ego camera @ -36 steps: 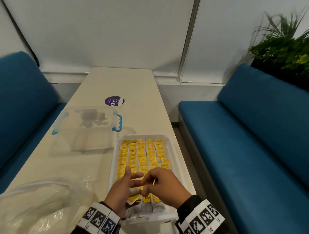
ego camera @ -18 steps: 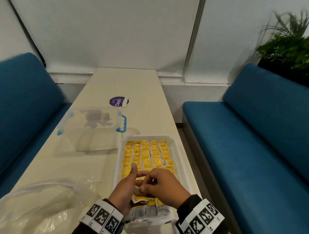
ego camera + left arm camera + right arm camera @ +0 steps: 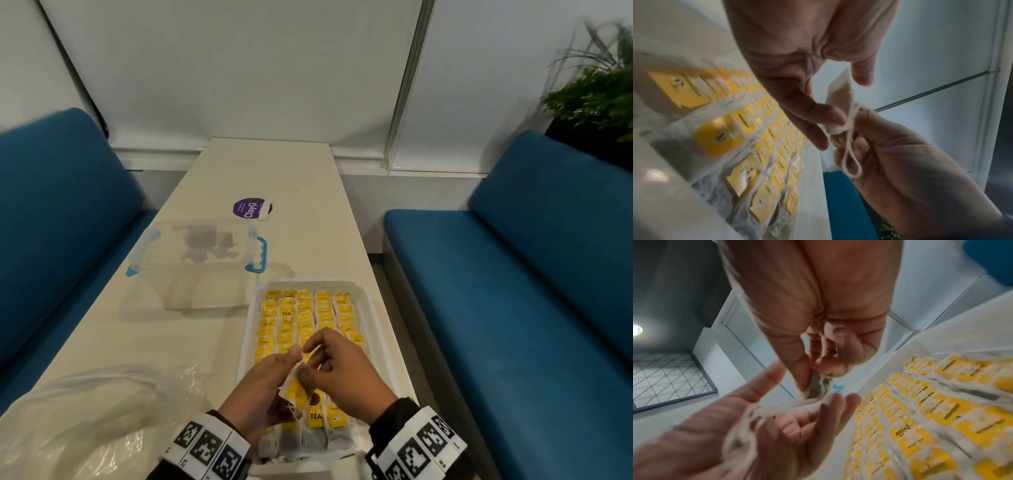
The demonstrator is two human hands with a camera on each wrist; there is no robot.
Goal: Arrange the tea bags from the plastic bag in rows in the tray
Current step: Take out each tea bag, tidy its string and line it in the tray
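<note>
A white tray (image 3: 376,329) on the table holds several rows of tea bags (image 3: 305,315) with yellow tags. Both hands hover over its near end. My left hand (image 3: 287,370) holds one tea bag (image 3: 296,390) between thumb and fingers, its yellow tag facing up. My right hand (image 3: 310,359) pinches the same tea bag (image 3: 819,386) at its top edge between thumb and forefinger. The tea bag's white string (image 3: 851,159) hangs in a loop against the right hand's fingers. The clear plastic bag (image 3: 85,428) lies crumpled at the near left.
A clear storage box (image 3: 195,263) with blue handles stands left of and beyond the tray. A purple round sticker (image 3: 251,208) lies farther up the table. Blue sofas (image 3: 513,291) flank the table on both sides, and a plant (image 3: 596,99) stands at the far right.
Both hands have risen slightly from the near rows of the tray, with one tea bag now held up between them. The right hand's pinch has moved to its top edge.
</note>
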